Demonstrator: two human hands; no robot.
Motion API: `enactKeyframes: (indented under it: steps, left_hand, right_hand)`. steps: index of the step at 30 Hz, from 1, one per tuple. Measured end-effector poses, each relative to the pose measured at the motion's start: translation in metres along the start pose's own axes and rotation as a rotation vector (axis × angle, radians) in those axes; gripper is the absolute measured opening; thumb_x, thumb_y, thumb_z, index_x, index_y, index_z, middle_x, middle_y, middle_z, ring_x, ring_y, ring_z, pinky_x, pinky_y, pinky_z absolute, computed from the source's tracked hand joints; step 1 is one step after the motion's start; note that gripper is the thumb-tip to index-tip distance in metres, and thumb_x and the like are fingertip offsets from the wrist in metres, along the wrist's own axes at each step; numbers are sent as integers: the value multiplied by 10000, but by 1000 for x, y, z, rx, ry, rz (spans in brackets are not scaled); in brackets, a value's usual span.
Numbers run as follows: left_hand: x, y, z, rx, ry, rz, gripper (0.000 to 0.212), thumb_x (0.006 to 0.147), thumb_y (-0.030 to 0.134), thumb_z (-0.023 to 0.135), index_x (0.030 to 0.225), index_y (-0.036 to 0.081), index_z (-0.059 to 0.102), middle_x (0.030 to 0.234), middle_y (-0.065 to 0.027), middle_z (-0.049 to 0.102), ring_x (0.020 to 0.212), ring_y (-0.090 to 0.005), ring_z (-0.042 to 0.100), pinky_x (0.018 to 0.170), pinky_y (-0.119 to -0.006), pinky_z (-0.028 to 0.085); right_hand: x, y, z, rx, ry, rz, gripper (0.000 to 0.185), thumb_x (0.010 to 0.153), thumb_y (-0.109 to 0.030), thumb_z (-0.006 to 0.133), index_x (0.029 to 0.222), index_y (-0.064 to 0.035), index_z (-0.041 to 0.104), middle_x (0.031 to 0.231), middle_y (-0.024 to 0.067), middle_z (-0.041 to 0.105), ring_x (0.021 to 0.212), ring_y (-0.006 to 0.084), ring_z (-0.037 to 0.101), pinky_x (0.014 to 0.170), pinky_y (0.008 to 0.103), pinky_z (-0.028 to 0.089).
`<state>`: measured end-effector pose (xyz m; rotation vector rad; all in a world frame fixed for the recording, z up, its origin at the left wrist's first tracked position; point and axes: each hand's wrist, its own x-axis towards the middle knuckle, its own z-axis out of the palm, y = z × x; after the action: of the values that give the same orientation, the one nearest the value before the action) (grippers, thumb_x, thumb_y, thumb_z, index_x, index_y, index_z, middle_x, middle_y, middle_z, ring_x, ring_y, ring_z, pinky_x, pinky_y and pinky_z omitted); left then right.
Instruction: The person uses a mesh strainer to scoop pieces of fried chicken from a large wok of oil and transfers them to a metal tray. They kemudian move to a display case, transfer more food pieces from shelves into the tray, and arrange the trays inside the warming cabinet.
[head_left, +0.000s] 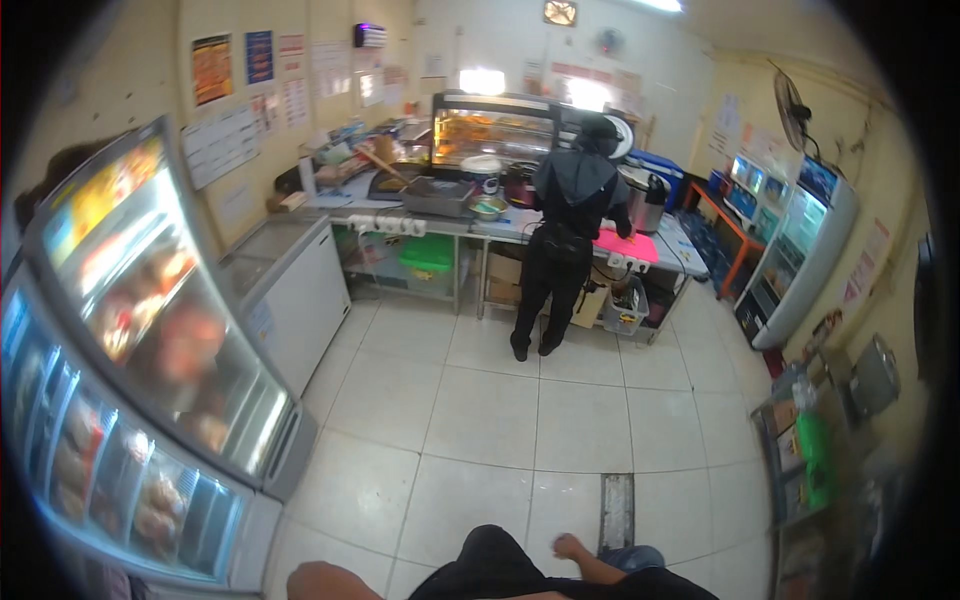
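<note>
My right hand (568, 546) hangs low at the bottom of the head view, above the white tiled floor, with its forearm reaching in from the right. It is small and blurred; its fingers look curled, and nothing clear shows in it. Blue denim (634, 557) lies beside the forearm. At the bottom left a piece of bare arm (330, 581) shows, but my left hand is out of view. Black cloth (491, 547) of my clothing lies between the arms. Before me stretches the tiled floor (480, 409), with a long work table (694, 259) across the room.
A person (570, 202) in black stands at the table, a hand near a pink cutting board (626, 246). Lit display fridges (281, 442) and a chest freezer (300, 300) line the left. An upright fridge (795, 255) and a shelf (772, 480) stand right. A grating (617, 510) crosses the floor.
</note>
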<state>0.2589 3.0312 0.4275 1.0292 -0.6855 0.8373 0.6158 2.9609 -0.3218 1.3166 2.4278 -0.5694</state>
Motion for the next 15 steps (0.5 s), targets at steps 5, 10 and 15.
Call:
enactKeyframes:
  steps: [5, 10, 15]
  left_hand:
    - [-5, 57, -224, 354, -186, 257, 1040, 889, 803, 276, 1241, -136, 551, 1050, -290, 656, 846, -325, 666, 774, -415, 517]
    - [-62, 68, -477, 737, 665, -188, 622, 1035, 500, 316, 1087, -32, 634, 1031, -155, 685, 969, -263, 647, 853, -377, 491]
    - [-132, 46, -660, 1048, 956, -787, 272, 998, 237, 580, 1099, -9, 638, 1066, -99, 677, 1001, -160, 633, 865, -307, 478]
  right_hand:
    - [-37, 37, 1, 252, -199, 210, 233, 784, -284, 600, 732, -92, 720, 766, 126, 694, 703, 322, 657, 614, 479, 498]
    - [110, 97, -76, 293, -323, 211, 229, 781, -277, 604, 757, -86, 728, 788, 144, 698, 728, 330, 669, 629, 477, 510]
    - [394, 213, -220, 167, -166, 89, 259, 787, -281, 599, 789, -56, 729, 890, 195, 709, 834, 380, 679, 714, 489, 531]
